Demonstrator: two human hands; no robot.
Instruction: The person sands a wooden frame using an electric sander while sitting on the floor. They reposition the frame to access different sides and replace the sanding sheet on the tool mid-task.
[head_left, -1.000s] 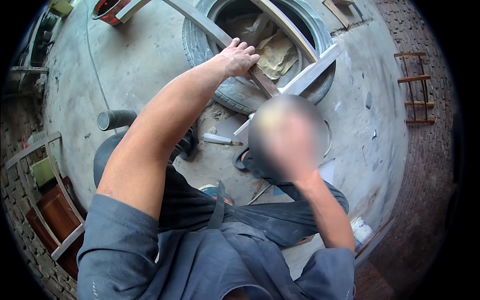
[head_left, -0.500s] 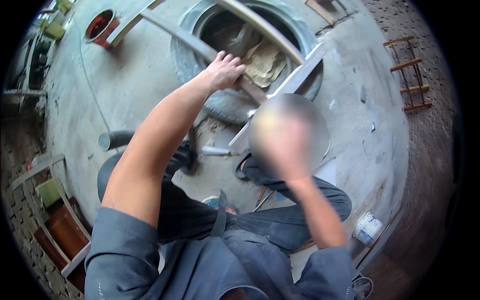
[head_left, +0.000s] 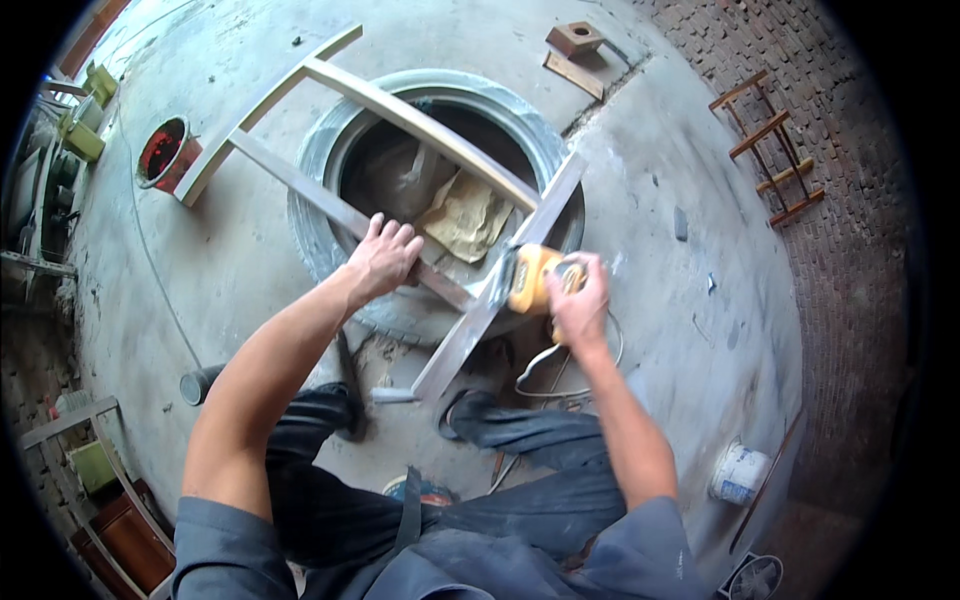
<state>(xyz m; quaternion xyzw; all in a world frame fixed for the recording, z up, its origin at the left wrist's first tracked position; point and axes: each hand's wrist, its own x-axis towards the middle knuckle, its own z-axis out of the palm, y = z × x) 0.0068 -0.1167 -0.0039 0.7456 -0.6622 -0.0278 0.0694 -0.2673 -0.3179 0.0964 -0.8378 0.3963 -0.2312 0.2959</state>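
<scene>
A wooden frame of two long rails and two end pieces lies across a large tire. My left hand is closed over its nearer rail. In my right hand is a yellow power sander, its dark sole against the side of the right end piece, close to where the rails join. The exact contact is partly hidden by the tool. A pale cord loops below the sander.
Crumpled brown paper lies inside the tire. A bucket with red inside stands left, near the frame's far end piece. At right are a white bucket and a small wooden rack. A wooden block lies beyond the tire.
The view has shifted, showing more of the frame and tire. My right hand, smeared before, now shows clearly with the sander at the end piece. My left hand keeps its hold on the rail.
</scene>
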